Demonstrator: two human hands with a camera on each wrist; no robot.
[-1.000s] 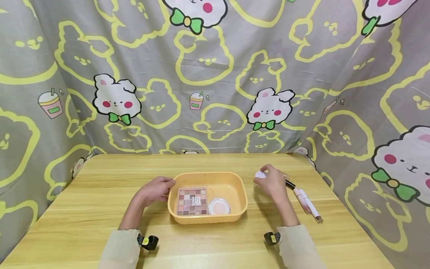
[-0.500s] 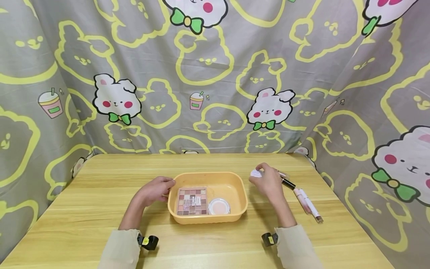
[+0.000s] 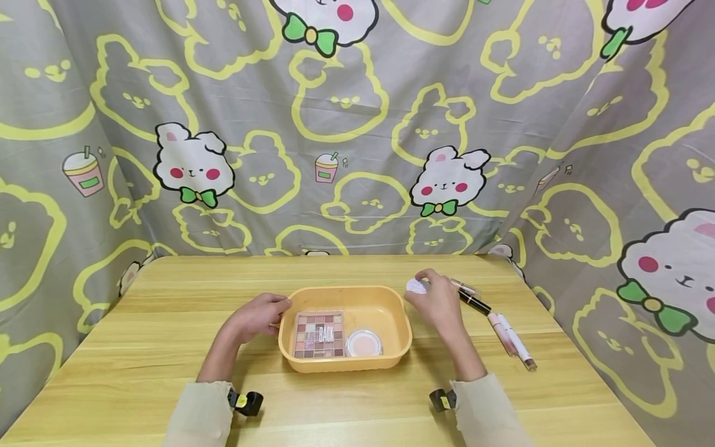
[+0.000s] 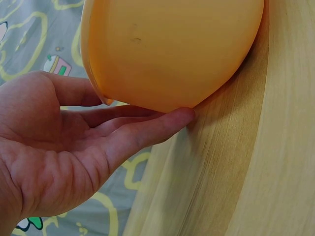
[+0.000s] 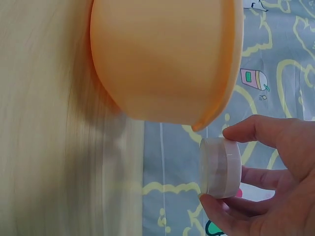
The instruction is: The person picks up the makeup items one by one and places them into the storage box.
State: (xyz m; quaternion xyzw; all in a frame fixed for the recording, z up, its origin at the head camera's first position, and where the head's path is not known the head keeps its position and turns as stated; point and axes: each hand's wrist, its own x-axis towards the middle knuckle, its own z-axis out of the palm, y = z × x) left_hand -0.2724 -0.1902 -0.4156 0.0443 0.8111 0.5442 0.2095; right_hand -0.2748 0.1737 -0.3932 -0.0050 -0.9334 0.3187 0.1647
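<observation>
1. From where I stand, the right hand (image 3: 438, 304) is grasping a small white round jar (image 5: 220, 167), pinched between the thumb and a finger.
2. This jar is held above the table (image 3: 346, 410), just beside the right end of the yellow-orange tub (image 3: 346, 364). It does not touch the tub; a narrow gap is between them.
3. The left hand (image 3: 259, 316) is at the opposite end of the tub. Its fingers are rather straight and rest against the rim and the end wall, without being clenched.
4. Inside the tub, on the left side, there is a square make-up palette (image 3: 319, 335), on which I can read "BACK". A round compact (image 3: 364, 343) lies just to the right of it.
5. Behind the right hand lie a clear tube (image 3: 466, 288) and a black tube (image 3: 476, 303), near each other. Closer to the person are a pink tube (image 3: 503, 335) and a white tube (image 3: 516, 341), side by side.
6. A grey curtain (image 3: 368, 214) with rabbit faces hangs behind the table.
</observation>
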